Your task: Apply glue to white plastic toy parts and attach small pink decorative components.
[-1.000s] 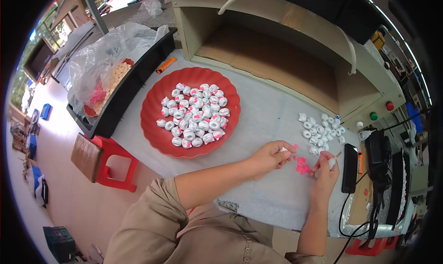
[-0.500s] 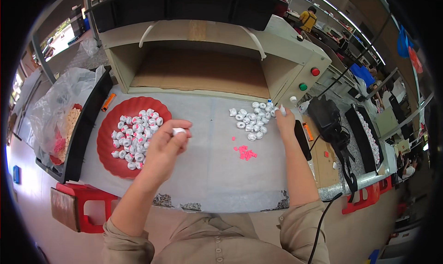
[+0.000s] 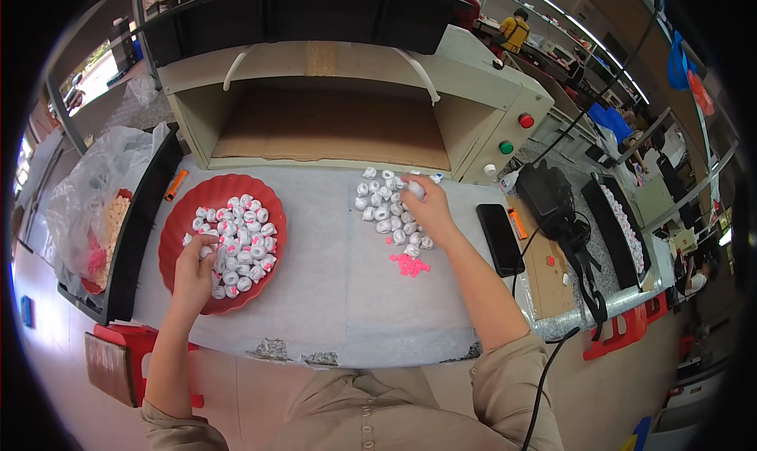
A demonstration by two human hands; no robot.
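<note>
My left hand (image 3: 194, 273) is over the near-left rim of a red scalloped bowl (image 3: 169, 250). Its fingers are closed round a small white knotted piece (image 3: 206, 251), partly hidden by them. Many similar white pieces (image 3: 244, 255), some with pink bits on them, fill the bowl. My right hand (image 3: 428, 208) reaches over a loose group of white pieces (image 3: 382, 213), pinching a small white bottle-like thing (image 3: 415, 189); most of it is hidden. Small pink bits (image 3: 410, 266) lie in a heap just nearer than that group.
A cream machine (image 3: 473, 136) with an open compartment stands behind the table. Right of my arm are a black phone (image 3: 498, 238), an orange cutter (image 3: 517, 224) and a black bag (image 3: 548, 199). A black tray (image 3: 130, 254) with plastic wrapping (image 3: 95, 191) flanks the bowl. A dark cable passes my right arm.
My left hand has moved left and down from beside the bowl to its near-left side, with a white piece. My right hand has moved left over the white pieces, and the phone now shows fully.
</note>
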